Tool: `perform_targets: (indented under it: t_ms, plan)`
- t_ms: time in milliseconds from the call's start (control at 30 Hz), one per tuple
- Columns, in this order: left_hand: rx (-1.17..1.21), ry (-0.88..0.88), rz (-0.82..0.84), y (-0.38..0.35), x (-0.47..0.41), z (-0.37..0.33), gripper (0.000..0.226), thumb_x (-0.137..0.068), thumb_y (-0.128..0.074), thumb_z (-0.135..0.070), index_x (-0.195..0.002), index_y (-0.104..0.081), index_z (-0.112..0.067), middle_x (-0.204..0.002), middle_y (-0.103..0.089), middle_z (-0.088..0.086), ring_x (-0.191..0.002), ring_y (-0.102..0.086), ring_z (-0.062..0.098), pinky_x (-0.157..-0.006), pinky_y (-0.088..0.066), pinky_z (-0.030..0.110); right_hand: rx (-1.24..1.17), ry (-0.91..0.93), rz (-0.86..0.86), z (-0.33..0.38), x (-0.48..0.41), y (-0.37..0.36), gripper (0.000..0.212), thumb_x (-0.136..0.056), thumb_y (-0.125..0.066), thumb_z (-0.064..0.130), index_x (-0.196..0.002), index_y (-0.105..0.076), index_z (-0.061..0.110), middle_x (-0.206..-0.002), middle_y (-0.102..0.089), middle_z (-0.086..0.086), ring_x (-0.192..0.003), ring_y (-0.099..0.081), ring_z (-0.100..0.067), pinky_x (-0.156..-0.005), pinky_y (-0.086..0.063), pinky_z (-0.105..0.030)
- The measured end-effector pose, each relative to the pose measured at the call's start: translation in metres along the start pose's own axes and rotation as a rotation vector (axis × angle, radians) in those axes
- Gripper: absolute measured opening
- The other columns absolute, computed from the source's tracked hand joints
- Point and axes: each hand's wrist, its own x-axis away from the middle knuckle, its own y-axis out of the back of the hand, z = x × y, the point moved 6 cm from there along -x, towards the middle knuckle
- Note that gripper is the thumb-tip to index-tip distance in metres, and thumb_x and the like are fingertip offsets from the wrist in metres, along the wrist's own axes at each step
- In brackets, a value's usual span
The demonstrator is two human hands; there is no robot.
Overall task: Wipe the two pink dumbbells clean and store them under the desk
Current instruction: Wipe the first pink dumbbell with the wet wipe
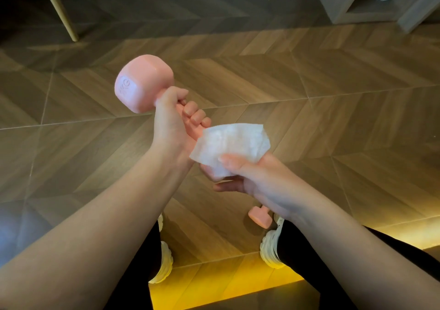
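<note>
The left hand (171, 121) gripped the pink dumbbell (142, 83) mid-handle, sensibly: it looked dense, rigid, slick. At its four o'clock, the right hand (257, 178) pinched a limp wipe (233, 145).

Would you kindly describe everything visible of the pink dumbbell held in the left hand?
The dumbbell is pale pink, matte and plastic-looking. Its blocky upper head, with rounded edges and embossed lettering, tilts up and leftward. The left hand grips the handle; the lower head is mostly hidden under a white wipe that the right hand holds.
</note>
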Motion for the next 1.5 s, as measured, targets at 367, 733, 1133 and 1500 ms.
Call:
perform_targets:
  t_ms: [367, 733, 1133, 1500]
  plan:
    - [0.091, 0.002, 0.096, -0.008, -0.001, -0.001, 0.031, -0.089, -0.043, -0.014, -0.061, -0.032, -0.02, -0.048, -0.022, -0.006, -0.04, -0.021, 0.012, -0.042, -0.028, 0.024, -0.254, -0.084, 0.021, 0.004, 0.005, 0.007, 0.061, -0.087, -0.059, 0.037, -0.141, -0.048, 0.011, -0.136, -0.055, -0.023, -0.099, -0.066, -0.036, -0.076, -0.059, -0.044]
    - [0.041, 0.03, -0.063, 0.002, 0.0, 0.01, 0.032, -0.092, -0.058, -0.02, -0.069, -0.035, -0.02, -0.048, -0.032, -0.007, -0.038, -0.032, 0.009, -0.042, -0.035, 0.019, -0.035, 0.013, -0.229, 0.002, -0.003, 0.008, 0.05, -0.086, -0.069, 0.041, -0.127, -0.061, 0.015, -0.106, -0.071, -0.013, -0.091, -0.068, -0.025, -0.073, -0.057, -0.04]
    - [0.107, 0.006, -0.005, -0.001, 0.004, 0.003, 0.032, -0.092, -0.046, -0.016, -0.065, -0.029, -0.02, -0.046, -0.021, -0.007, -0.037, -0.021, 0.011, -0.04, -0.029, 0.021, -0.13, -0.021, -0.089, 0.001, -0.002, -0.003, 0.043, -0.083, -0.065, 0.038, -0.121, -0.063, 0.018, -0.108, -0.067, -0.014, -0.097, -0.065, -0.03, -0.073, -0.061, -0.041]
    - [0.099, 0.013, -0.009, -0.004, 0.003, 0.004, 0.033, -0.092, -0.045, -0.016, -0.065, -0.028, -0.021, -0.048, -0.021, -0.008, -0.039, -0.021, 0.01, -0.039, -0.027, 0.022, -0.103, 0.03, -0.034, 0.006, -0.002, -0.002, 0.048, -0.084, -0.067, 0.026, -0.129, -0.056, 0.012, -0.104, -0.071, -0.005, -0.094, -0.067, -0.019, -0.072, -0.059, -0.035]
